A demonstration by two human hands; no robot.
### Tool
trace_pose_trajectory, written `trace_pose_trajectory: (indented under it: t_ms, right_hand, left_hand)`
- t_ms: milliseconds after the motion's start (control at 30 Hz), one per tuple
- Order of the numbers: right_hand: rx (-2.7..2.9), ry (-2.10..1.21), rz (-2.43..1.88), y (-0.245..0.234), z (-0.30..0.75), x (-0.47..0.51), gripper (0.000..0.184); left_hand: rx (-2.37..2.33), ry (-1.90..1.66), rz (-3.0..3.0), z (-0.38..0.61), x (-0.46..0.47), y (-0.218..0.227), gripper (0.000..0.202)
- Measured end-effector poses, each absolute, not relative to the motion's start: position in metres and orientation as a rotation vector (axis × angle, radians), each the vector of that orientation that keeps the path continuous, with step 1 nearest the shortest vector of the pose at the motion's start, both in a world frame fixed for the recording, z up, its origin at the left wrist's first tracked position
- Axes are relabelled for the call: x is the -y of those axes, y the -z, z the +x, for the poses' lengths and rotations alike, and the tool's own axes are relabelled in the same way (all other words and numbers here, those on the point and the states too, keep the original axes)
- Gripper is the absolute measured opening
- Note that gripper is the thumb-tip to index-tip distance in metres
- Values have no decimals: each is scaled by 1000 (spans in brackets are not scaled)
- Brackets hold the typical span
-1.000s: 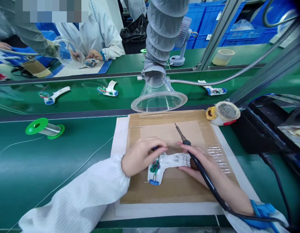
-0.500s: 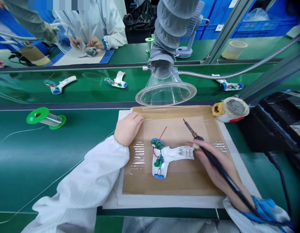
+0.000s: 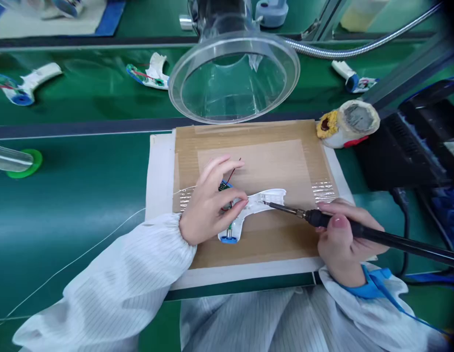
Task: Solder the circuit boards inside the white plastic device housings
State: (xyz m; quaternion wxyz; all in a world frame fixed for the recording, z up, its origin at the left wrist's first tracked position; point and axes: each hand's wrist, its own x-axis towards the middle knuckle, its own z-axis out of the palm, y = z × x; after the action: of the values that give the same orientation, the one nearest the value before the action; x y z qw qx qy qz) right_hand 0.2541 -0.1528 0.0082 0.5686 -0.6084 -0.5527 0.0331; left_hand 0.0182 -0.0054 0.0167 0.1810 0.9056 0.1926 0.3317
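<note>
My left hand [image 3: 212,203] lies over the left part of a white plastic handle-shaped housing [image 3: 254,203], thumb and index finger pinched together on thin solder wire [image 3: 119,226]. The other fingers are raised. My right hand [image 3: 344,239] grips a soldering iron [image 3: 315,218] by its black handle. Its tip meets the inside of the housing's grip end, close to my left fingertips. A green circuit board [image 3: 224,186] with a dark red wire [image 3: 232,171] shows partly behind my left hand. A blue end piece [image 3: 229,240] closes the housing's lower end.
The housing rests on a cardboard sheet [image 3: 285,239]. A clear fume hood [image 3: 234,115] hangs over its far edge. A tip-cleaning pot [image 3: 355,124] and a black station [image 3: 399,151] stand right. A solder spool [image 3: 25,164] lies left. Similar housings [image 3: 39,80] rest on the strip behind.
My left hand has come right and down over the housing with the solder wire. The iron's tip has gone down onto the housing's grip end. The view has tilted downward.
</note>
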Motion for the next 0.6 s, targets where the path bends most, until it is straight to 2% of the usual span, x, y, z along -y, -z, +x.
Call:
trace_pose_trajectory:
  t_ms: [600]
  right_hand:
    - [1519,-45,-1294,-10,257,151,15]
  left_hand:
    - [-588,-917,2593,24,5,-17,12]
